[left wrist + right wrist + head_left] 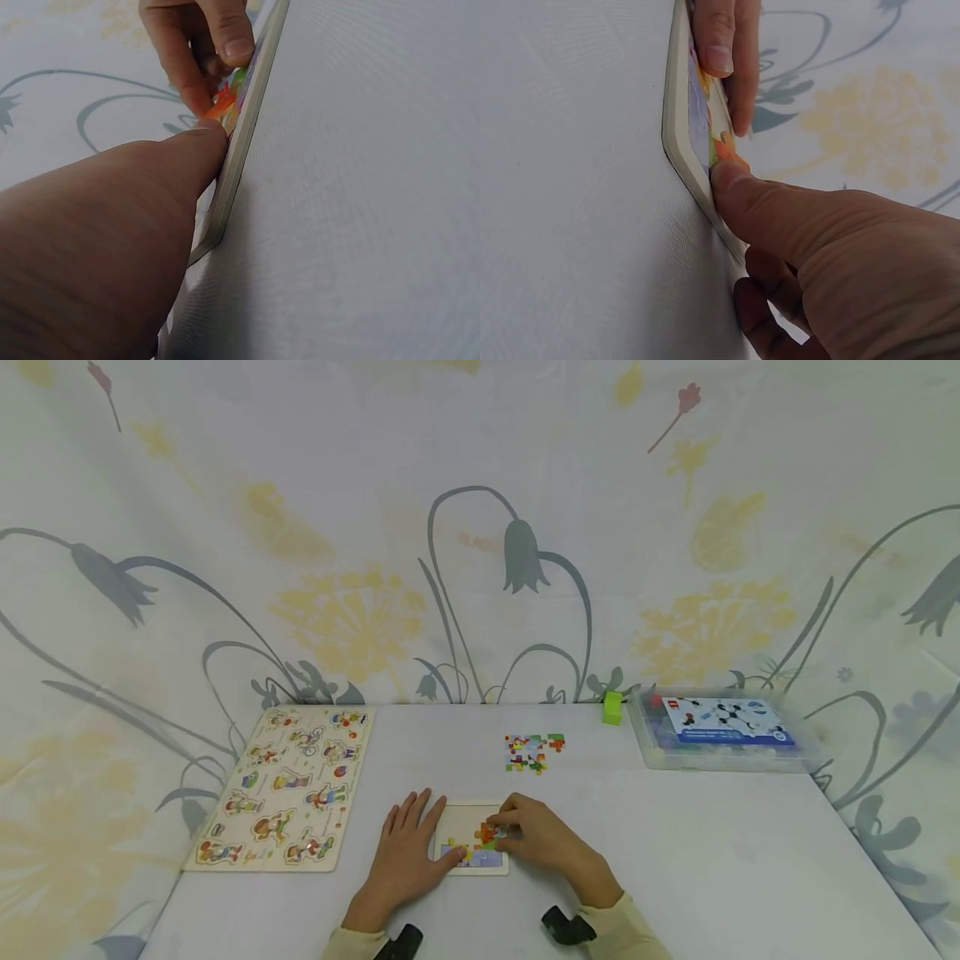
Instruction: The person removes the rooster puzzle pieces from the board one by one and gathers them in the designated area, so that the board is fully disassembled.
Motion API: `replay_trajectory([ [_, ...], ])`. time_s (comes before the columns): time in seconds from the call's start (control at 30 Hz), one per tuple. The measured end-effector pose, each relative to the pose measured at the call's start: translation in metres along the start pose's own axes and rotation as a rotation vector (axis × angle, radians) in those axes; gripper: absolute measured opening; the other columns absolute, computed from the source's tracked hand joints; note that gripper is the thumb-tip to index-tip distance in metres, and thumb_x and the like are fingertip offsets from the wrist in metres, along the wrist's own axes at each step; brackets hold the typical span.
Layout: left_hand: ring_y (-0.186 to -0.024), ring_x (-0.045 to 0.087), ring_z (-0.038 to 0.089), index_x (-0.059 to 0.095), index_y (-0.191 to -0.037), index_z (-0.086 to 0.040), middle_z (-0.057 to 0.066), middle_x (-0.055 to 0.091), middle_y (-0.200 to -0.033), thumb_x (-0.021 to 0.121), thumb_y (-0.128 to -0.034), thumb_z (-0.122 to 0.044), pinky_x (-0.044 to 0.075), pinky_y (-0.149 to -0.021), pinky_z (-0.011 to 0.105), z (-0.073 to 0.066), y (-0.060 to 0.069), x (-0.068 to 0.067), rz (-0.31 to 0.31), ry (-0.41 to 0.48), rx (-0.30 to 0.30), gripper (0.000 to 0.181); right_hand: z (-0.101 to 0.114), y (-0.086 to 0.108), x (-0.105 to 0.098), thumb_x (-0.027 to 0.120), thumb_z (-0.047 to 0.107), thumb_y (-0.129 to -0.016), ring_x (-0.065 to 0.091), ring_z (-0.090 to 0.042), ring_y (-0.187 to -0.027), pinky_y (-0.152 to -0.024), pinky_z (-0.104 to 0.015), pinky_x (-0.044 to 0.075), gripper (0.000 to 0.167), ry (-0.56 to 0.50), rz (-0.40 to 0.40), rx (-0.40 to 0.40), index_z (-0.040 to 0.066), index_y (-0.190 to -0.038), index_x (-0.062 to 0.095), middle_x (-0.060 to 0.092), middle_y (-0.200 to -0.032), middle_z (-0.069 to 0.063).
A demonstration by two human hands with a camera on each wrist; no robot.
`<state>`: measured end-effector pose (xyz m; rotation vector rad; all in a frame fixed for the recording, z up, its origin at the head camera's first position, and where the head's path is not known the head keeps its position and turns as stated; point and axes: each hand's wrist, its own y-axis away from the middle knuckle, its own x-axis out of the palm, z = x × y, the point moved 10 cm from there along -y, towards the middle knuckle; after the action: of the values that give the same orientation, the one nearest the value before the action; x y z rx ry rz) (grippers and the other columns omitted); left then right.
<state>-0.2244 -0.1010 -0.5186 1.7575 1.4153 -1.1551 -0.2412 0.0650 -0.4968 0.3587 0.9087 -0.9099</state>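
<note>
A small framed puzzle board lies on the white table, its lower part filled with purple, green and yellow pieces. My left hand lies with fingers spread beside the board's left edge, its thumb resting on the lower pieces. At the right side, my right hand pinches an orange piece between thumb and fingers, low over the board. That orange piece shows by the thumb of my right hand in the right wrist view. In the left wrist view the board's edge runs past my left thumb.
Behind the board lies a cluster of joined puzzle pieces. A large wooden figure board is at the left. A green block and a clear plastic box with a blue and white label stand at the back right.
</note>
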Motion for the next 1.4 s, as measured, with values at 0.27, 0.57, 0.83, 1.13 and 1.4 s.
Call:
replay_trajectory([
  [0.27,-0.153,0.029,0.042,0.046,-0.154,-0.013,0.018,0.037,-0.162,0.066,-0.0906,-0.059,0.021,-0.123,0.064,-0.001,-0.001,0.000,-0.007,0.002,0.007,0.081,0.000,0.000,0.003,0.076,0.013,-0.092,0.045,-0.002,-0.080,-0.068,-0.018,0.045,0.032,0.017,0.026,-0.013,0.004,-0.122,0.075,0.060,-0.104,-0.001],
  [0.57,-0.153,0.029,0.041,0.046,-0.154,-0.013,0.017,0.037,-0.162,0.065,-0.0908,-0.060,0.021,-0.123,0.064,-0.001,-0.001,0.000,0.000,-0.003,0.002,0.081,-0.003,0.000,0.006,0.075,0.013,-0.093,0.044,-0.001,-0.080,-0.068,-0.018,0.044,0.035,0.008,0.050,0.004,0.003,-0.126,0.072,0.057,-0.106,0.001],
  [0.83,-0.152,0.030,0.042,0.046,-0.154,-0.013,0.018,0.038,-0.162,0.065,-0.0905,-0.060,0.022,-0.123,0.065,-0.001,-0.001,-0.001,-0.012,-0.004,0.008,0.081,0.005,0.001,0.006,0.073,0.013,-0.094,0.046,-0.002,-0.082,-0.072,-0.019,0.048,0.034,0.097,0.059,-0.034,0.005,-0.127,0.072,0.056,-0.108,0.000],
  [1.13,-0.152,0.031,0.042,0.047,-0.153,-0.012,0.018,0.039,-0.161,0.066,-0.0902,-0.060,0.023,-0.122,0.065,0.000,0.000,0.001,-0.014,-0.004,0.008,0.081,0.005,0.001,0.008,0.073,0.018,-0.095,0.055,-0.003,-0.086,-0.078,-0.023,0.054,0.031,0.143,0.069,-0.009,0.013,-0.126,0.073,0.065,-0.111,0.001],
  [1.4,-0.152,0.030,0.042,0.047,-0.153,-0.012,0.018,0.039,-0.161,0.066,-0.0903,-0.059,0.023,-0.122,0.064,-0.001,0.000,-0.001,-0.021,0.000,0.009,0.080,0.006,0.002,0.010,0.072,0.015,-0.096,0.051,-0.001,-0.085,-0.077,-0.021,0.052,0.036,0.129,0.086,-0.023,0.009,-0.131,0.070,0.060,-0.110,0.000],
])
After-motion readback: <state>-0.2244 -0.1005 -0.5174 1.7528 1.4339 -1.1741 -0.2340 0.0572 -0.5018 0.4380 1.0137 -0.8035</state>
